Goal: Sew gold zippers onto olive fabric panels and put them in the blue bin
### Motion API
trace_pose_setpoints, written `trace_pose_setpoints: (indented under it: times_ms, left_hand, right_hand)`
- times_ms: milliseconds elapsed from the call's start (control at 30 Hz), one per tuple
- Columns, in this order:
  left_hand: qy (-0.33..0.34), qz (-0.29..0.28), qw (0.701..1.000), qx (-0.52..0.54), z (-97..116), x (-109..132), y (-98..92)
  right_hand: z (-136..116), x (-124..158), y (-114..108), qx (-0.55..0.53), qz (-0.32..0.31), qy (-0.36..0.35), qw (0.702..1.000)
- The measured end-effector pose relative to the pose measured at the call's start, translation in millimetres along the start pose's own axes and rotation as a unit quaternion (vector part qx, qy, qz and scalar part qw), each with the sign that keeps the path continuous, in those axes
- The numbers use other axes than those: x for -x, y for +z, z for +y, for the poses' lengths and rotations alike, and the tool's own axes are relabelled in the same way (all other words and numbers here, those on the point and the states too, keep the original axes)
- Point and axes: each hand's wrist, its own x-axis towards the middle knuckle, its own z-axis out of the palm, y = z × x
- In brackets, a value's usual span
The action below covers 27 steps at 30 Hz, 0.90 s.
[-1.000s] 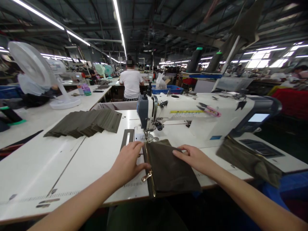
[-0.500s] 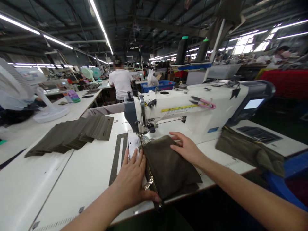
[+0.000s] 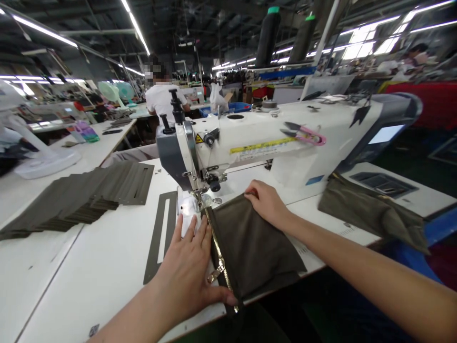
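Observation:
A dark olive fabric piece (image 3: 257, 247) lies on the sewing machine bed, its top left corner by the presser foot (image 3: 200, 202). Along its left edge runs a gold metal zipper (image 3: 217, 247) with a pull (image 3: 216, 271) hanging to the left. My left hand (image 3: 193, 267) rests flat with fingers spread beside the zipper, thumb over the lower end of the tape. At the far edge of the fabric, my right hand (image 3: 267, 202) pinches it between thumb and fingers. The needle tip is too small to make out.
The white sewing machine (image 3: 257, 138) has pink-handled snips (image 3: 307, 134) on its arm. A slotted olive panel (image 3: 160, 238) lies left of the foot, with a fanned stack of panels (image 3: 89, 195) farther left. Another olive fabric piece (image 3: 367, 209) lies right. A person in white (image 3: 166, 102) is beyond.
My right hand has gone from lying with fingers apart on the fabric to pinching its far edge. The zipper now shows more openly, and the camera view has moved closer to the machine.

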Motion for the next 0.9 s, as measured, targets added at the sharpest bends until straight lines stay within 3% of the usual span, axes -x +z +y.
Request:
trace_pose_setpoints:
  times_ms: [167, 300, 400, 533, 700, 900]
  left_hand:
    - [0.005, -0.001, 1.000, -0.020, -0.6, -1.7, 2.2]
    - [0.014, 0.001, 1.000, -0.019, -3.4, -2.6, 5.3]
    - [0.014, -0.009, 1.000, -0.023, -3.4, -4.2, 4.8]
    - [0.007, -0.009, 0.999, -0.032, -1.5, -4.9, 3.1]
    - [0.015, 0.003, 1.000, -0.016, -1.7, -1.7, 4.2]
    - [0.022, 0.012, 1.000, -0.005, -4.3, -0.5, 8.1]
  right_hand:
    - [-6.6, 17.0, -12.4, 0.085, -0.011, 0.004, 0.996]
    - [-10.5, 49.4, -26.8, 0.201, 0.004, 0.003, 0.979]
    - [-5.9, 69.9, -26.9, 0.247, -0.021, -0.004, 0.969]
    - [-4.3, 72.9, -27.3, 0.291, -0.077, -0.002, 0.954]
    - [-23.9, 71.6, -41.3, 0.414, -0.113, 0.005, 0.903]
    - [-28.2, 103.8, -47.5, 0.387, -0.070, 0.011, 0.919]
